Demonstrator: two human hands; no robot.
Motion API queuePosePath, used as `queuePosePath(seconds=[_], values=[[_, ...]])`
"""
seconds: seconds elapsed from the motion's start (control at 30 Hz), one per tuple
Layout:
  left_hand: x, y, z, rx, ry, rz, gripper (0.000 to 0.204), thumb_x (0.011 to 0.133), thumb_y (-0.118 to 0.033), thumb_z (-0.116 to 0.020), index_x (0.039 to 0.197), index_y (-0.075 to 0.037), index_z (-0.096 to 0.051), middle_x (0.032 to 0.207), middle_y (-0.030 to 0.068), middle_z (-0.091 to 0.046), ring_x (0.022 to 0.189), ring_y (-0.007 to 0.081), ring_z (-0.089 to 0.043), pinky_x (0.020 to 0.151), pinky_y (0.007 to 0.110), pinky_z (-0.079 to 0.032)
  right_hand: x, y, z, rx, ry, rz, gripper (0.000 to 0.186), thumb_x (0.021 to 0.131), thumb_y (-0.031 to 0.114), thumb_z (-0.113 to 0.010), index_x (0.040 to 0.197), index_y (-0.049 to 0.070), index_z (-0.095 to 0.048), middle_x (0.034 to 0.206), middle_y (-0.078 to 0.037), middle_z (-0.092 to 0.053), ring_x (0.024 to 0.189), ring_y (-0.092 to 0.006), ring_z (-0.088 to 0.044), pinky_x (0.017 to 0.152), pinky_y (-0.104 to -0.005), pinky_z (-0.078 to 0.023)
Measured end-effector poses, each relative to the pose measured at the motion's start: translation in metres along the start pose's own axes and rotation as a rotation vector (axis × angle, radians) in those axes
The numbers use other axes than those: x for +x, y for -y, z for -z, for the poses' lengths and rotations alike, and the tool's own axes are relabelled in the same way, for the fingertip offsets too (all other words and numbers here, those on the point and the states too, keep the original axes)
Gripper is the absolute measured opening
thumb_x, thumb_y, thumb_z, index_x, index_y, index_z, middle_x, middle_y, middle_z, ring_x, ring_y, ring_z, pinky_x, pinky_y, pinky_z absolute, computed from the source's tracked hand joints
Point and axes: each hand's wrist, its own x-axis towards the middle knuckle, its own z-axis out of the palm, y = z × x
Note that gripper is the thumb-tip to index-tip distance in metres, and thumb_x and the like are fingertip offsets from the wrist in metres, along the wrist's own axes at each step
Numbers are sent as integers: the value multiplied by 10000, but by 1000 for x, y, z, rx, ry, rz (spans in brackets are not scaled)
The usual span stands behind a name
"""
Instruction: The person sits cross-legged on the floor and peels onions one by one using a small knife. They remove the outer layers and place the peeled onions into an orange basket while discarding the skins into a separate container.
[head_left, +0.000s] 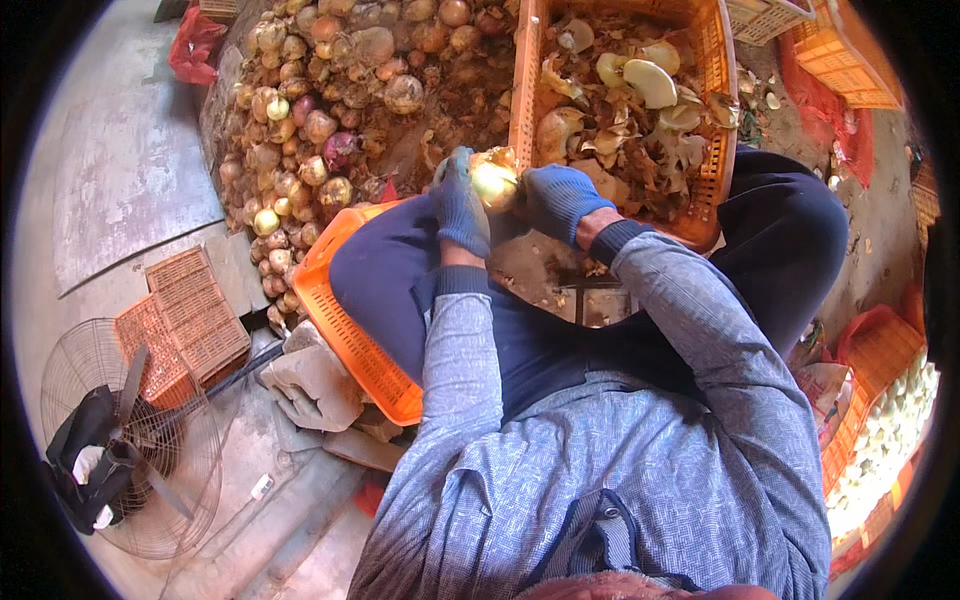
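Observation:
A partly peeled onion (494,183), pale and glossy with papery brown skin on top, is held between my knees. My left hand (460,200), in a blue-grey knit glove, grips it from the left side. Close against its right side is my right hand (562,202), gloved the same way and closed into a fist; whatever it holds is hidden. Just beyond the right hand stands an orange crate (524,85) containing loose onion skins (650,150) and cut white onion pieces (650,83).
A large heap of unpeeled onions (290,150) spreads to the far left. An orange crate (345,340) lies by my left leg. At the left are a fan (130,435) and a stacked orange crate (200,310). Peeled onions (890,430) fill a container at the right.

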Motion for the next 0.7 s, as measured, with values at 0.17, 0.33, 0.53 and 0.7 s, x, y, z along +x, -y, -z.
queuePosePath(seconds=[0.17, 0.33, 0.53, 0.7], values=[[-48, -40, -33, 113, 174, -256, 549, 991, -394, -732, 1326, 19, -592, 1182, 106, -657, 1026, 189, -676, 893, 328, -590, -16, 12, 52, 93, -44, 15, 254, 895, 278, -706, 833, 44, -783, 832, -234, -731, 827, -431, -745, 734, -490, -599], [-73, -50, -56, 259, 310, -480, 911, 924, -336, -848, 1586, 18, -332, 1472, 174, -490, 1243, 229, -600, 1006, 343, -577, -35, 33, 93, 73, -140, 41, 278, 871, 276, -703, 803, 16, -775, 767, -256, -708, 769, -434, -741, 697, -487, -595], [-63, -42, -56, 17, 392, -347, 733, 954, -297, -807, 1514, 21, -457, 1366, 136, -597, 1182, 218, -636, 1013, 347, -567, -55, 43, 91, -47, -273, -109, 308, 886, 285, -692, 869, -8, -786, 842, -273, -741, 824, -426, -769, 725, -494, -613], [-66, -35, -64, 56, 389, -313, 615, 1021, -402, -711, 1434, 27, -555, 1320, 130, -641, 1174, 220, -653, 1022, 360, -563, -68, 18, 66, -84, -339, -166, 267, 935, 260, -676, 953, 5, -752, 897, -250, -758, 855, -412, -770, 738, -502, -612]])
